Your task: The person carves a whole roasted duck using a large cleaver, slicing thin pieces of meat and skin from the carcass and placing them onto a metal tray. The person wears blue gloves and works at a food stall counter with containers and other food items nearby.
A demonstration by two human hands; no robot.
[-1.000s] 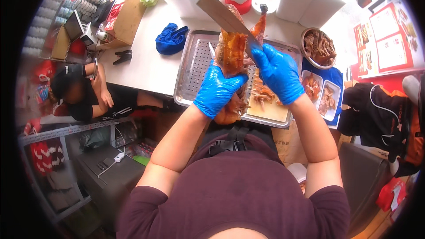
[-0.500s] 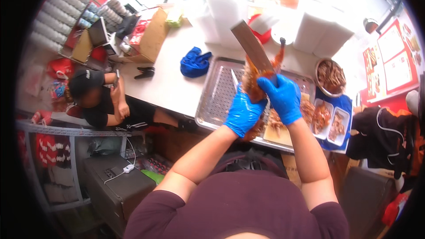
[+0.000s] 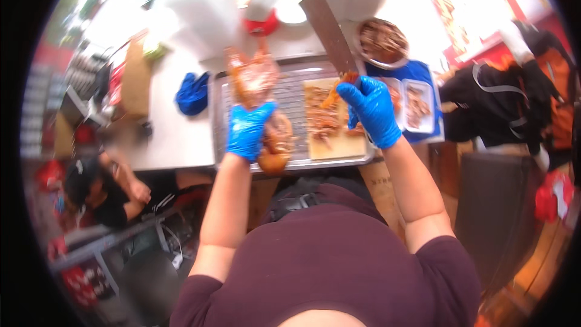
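My left hand (image 3: 247, 131), in a blue glove, is closed round a roast duck (image 3: 254, 79), whose browned lower part (image 3: 277, 148) hangs toward the tray's near edge. My right hand (image 3: 374, 110), gloved in blue too, grips a cleaver (image 3: 330, 31) with its broad blade pointing up and away. A strip of browned meat (image 3: 333, 94) hangs by the right fingers; whether they pinch it or it clings to the blade, I cannot tell. Below lies a cutting board (image 3: 339, 149) bearing chopped meat (image 3: 321, 115), set in a perforated metal tray (image 3: 219, 133).
White foam trays (image 3: 426, 127) of meat rest on a blue cloth at the right, near a round bowl (image 3: 387, 68) of dark meat pieces. A blue bundle (image 3: 192, 94) lies left of the metal tray. White stacks and a red bowl (image 3: 261, 25) stand behind. A person (image 3: 103, 191) sits at the left.
My hands have moved apart: the left has carried the duck left over the tray, the right has drawn the cleaver right over the board. My view has swung right.
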